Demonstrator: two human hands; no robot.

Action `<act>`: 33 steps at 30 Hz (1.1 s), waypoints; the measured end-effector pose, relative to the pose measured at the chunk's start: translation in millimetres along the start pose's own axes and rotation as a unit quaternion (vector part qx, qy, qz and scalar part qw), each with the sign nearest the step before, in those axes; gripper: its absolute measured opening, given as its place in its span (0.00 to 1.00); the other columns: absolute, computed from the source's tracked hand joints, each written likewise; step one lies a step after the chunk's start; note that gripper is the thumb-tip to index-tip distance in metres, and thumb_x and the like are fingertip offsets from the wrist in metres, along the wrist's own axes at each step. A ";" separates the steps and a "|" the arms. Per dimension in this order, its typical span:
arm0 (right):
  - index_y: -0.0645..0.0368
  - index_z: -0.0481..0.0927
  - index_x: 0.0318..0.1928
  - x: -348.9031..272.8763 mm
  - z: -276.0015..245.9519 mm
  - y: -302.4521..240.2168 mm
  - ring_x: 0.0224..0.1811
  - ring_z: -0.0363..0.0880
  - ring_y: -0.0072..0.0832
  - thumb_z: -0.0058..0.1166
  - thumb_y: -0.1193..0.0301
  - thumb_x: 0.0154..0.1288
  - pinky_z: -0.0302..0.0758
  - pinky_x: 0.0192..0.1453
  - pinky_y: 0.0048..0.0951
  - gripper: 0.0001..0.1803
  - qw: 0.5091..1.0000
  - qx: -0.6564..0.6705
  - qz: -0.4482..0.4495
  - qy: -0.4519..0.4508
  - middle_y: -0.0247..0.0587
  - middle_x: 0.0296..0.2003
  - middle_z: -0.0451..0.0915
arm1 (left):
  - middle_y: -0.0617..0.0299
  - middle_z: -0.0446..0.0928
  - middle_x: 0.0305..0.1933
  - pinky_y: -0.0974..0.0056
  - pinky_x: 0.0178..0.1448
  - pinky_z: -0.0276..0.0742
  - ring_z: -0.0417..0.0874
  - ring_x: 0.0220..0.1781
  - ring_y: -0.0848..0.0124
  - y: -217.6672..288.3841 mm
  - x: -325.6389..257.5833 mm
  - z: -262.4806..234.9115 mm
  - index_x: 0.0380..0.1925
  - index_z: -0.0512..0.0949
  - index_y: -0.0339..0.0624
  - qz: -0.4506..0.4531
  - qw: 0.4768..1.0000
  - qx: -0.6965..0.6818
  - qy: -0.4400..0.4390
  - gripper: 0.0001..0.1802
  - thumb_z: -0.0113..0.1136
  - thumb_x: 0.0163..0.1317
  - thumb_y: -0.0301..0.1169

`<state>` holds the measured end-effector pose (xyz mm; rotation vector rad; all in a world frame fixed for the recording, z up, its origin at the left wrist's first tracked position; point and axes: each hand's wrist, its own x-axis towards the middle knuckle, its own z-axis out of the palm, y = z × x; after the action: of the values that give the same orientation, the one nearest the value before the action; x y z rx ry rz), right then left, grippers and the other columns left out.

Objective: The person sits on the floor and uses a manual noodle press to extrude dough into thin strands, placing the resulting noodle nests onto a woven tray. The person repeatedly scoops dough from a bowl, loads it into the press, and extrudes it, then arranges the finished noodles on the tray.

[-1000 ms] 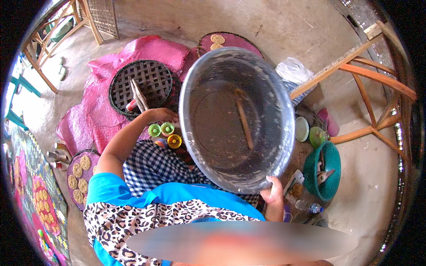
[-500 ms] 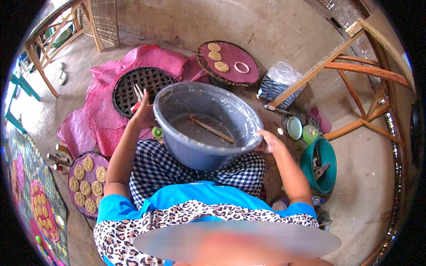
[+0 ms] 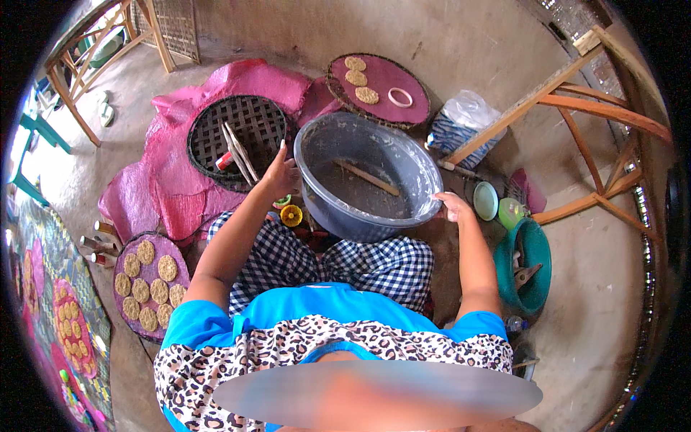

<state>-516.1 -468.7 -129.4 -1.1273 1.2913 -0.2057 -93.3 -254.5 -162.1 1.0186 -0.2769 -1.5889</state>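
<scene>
A large dark grey plastic basin (image 3: 338, 216) is held out over the floor just beyond my knees, tilted, with pale smears on its inner wall. Inside it lies a flat wooden stick (image 3: 368, 178). My left hand (image 3: 277, 176) is against the basin's left side, thumb pointing up and fingers partly curled. On the right, my right hand (image 3: 453, 207) grips the rim, thumb on top. Left of the basin, a black woven tray (image 3: 209, 137) carries tongs (image 3: 240, 153) and a small red cylinder (image 3: 224, 160). A yellow fluted object (image 3: 291, 215) sits below my left hand.
Round flat cakes lie on a purple tray (image 3: 129, 252) at left and a pink-covered basket (image 3: 396, 75) behind. Pink sheeting (image 3: 165, 173) spreads over the floor. At right stand a green basin (image 3: 543, 288) holding tools, a pale bowl (image 3: 486, 200) and a wooden frame (image 3: 525, 108).
Both hands and the basin have moved away from me and to the right, off my lap. The yellow fluted object and more of the tongs now show.
</scene>
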 end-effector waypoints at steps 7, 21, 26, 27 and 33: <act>0.62 0.75 0.37 18.0 4.1 40.9 0.33 0.78 0.31 0.57 0.69 0.55 0.77 0.38 0.39 0.12 0.995 0.084 -0.049 0.038 0.37 0.32 0.78 | 0.54 0.50 0.67 0.50 0.66 0.47 0.48 0.69 0.61 -26.7 -72.9 -8.7 0.64 0.51 0.47 0.132 0.972 0.053 0.189 0.44 0.51 0.54 0.58; 0.59 0.78 0.44 -120.9 163.0 68.2 0.37 0.77 0.22 0.61 0.74 0.50 0.74 0.43 0.23 0.17 0.954 -0.178 -0.230 -0.076 0.39 0.36 0.80 | 0.53 0.77 0.37 0.63 0.42 0.73 0.78 0.37 0.63 -121.7 -179.4 22.0 0.37 0.79 0.37 0.141 0.832 0.494 -0.209 0.13 0.57 0.57 0.33; 0.62 0.81 0.36 -163.1 199.5 85.5 0.32 0.77 0.23 0.62 0.74 0.49 0.73 0.34 0.23 0.11 0.884 -0.285 -0.360 -0.089 0.40 0.32 0.80 | 0.51 0.76 0.40 0.62 0.46 0.73 0.78 0.41 0.62 -119.9 -173.6 50.7 0.37 0.79 0.37 0.139 0.823 0.492 -0.246 0.13 0.57 0.56 0.33; 0.62 0.81 0.35 -171.8 199.0 88.3 0.32 0.77 0.24 0.62 0.75 0.48 0.73 0.34 0.23 0.11 0.897 -0.272 -0.335 -0.093 0.40 0.32 0.80 | 0.50 0.76 0.39 0.60 0.49 0.70 0.76 0.43 0.60 -118.8 -177.9 53.3 0.37 0.78 0.35 0.114 0.857 0.449 -0.227 0.14 0.59 0.54 0.34; 0.58 0.82 0.30 -195.0 191.8 93.0 0.34 0.77 0.29 0.63 0.70 0.46 0.71 0.40 0.28 0.09 0.893 -0.261 -0.347 -0.113 0.37 0.29 0.80 | 0.53 0.71 0.44 0.58 0.53 0.68 0.72 0.48 0.58 -110.1 -176.9 64.5 0.41 0.76 0.39 0.164 0.782 0.551 -0.242 0.22 0.66 0.45 0.35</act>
<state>-464.4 -186.1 -98.9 -1.9988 0.6953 -0.2490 -224.2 -86.0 -116.6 1.2651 -1.8050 -1.2667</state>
